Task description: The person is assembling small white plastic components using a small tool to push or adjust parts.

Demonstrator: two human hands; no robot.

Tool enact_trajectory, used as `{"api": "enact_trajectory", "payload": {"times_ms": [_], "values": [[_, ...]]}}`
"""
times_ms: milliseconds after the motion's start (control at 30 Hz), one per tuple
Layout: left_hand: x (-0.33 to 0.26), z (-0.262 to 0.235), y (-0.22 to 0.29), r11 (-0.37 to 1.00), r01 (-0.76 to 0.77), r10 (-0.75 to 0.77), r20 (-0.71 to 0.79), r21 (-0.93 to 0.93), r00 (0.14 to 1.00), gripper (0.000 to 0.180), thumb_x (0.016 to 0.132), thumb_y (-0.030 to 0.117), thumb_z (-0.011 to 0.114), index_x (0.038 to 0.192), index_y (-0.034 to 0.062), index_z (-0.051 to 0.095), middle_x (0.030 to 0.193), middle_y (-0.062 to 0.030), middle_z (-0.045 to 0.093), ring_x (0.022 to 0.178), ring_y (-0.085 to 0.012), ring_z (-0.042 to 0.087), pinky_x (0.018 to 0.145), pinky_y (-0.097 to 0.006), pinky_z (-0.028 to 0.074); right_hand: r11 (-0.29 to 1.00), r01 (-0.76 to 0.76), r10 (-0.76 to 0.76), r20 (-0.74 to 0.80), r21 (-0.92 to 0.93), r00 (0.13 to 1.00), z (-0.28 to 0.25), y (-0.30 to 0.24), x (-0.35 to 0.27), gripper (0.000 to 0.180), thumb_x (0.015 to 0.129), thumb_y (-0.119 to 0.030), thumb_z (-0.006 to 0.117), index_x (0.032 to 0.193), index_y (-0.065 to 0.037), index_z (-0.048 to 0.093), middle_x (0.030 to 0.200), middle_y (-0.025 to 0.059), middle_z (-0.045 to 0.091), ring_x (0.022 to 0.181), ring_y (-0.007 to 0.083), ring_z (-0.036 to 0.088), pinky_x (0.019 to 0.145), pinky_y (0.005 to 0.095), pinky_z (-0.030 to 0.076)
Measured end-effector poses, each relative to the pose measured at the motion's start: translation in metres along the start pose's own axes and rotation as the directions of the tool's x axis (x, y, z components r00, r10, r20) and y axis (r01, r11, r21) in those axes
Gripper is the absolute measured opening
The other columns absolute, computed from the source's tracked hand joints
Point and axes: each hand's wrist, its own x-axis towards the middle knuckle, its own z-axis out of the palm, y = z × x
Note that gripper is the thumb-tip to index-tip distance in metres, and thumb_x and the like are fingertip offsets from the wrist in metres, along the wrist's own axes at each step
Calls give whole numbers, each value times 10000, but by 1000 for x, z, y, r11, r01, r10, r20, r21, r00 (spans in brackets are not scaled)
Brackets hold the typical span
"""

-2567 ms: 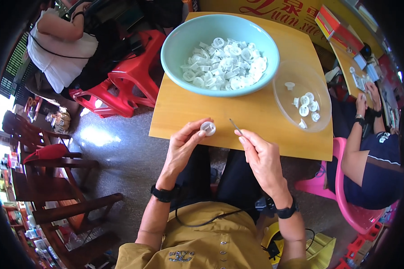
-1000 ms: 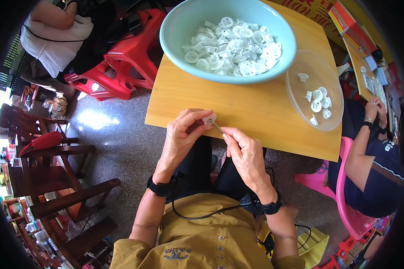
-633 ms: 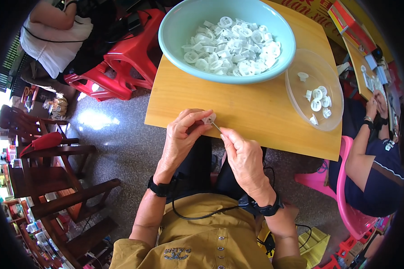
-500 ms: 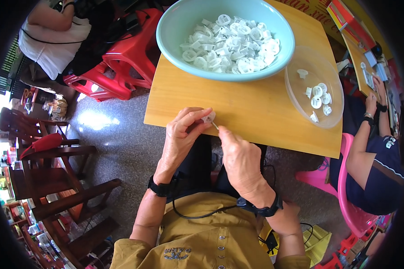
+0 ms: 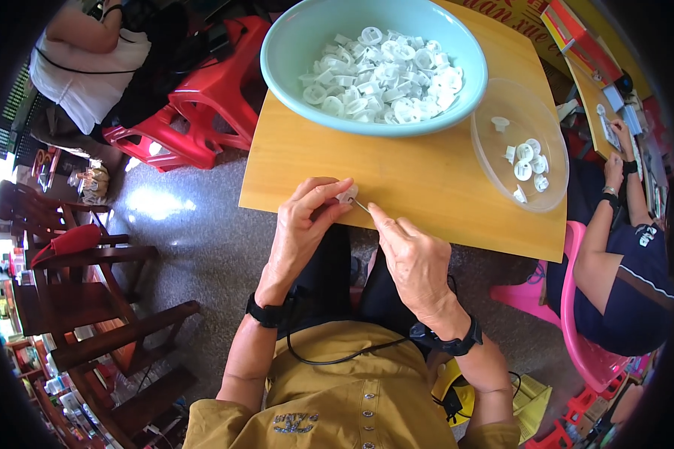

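A small white round plastic part (image 5: pixel 347 195) is pinched between the thumb and fingers of my left hand (image 5: pixel 304 217), just over the near edge of the wooden table (image 5: pixel 404 168). My right hand (image 5: pixel 413 258) is closed on a thin metal tool (image 5: pixel 362 206) whose tip reaches the white part; its handle is hidden in the fingers. Beyond my hands stands a large light-blue basin (image 5: pixel 367 127) heaped with similar white plastic parts (image 5: pixel 389 71). To the right, a clear round plastic tray (image 5: pixel 494 176) holds several more white pieces.
Red plastic stools (image 5: pixel 210 90) stand left of the table, near a seated person in white (image 5: pixel 97 67). Dark wooden chairs (image 5: pixel 105 292) line the left. At right, another person (image 5: pixel 621 277) sits on a pink chair (image 5: pixel 577 329) at a second table. Yellow crates (image 5: pixel 528 404) lie below, right.
My right hand has drawn back a little to the right and down, showing more of the thin tool. The left hand stays nearly in place, still holding the white part.
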Motion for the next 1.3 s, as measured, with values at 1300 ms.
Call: {"api": "enact_trajectory", "payload": {"times_ms": [1300], "values": [[12,-6,15,996,50,-58,98,76,993,332,847,37,657,1179,30,647,969,-70,625,806,-132,572,744,-250,466,811,360,-293,214,-460,932,6,2,7,463,749,-88,621,1201,10,611,645,15,530,571,141,572,468,249,467]]}}
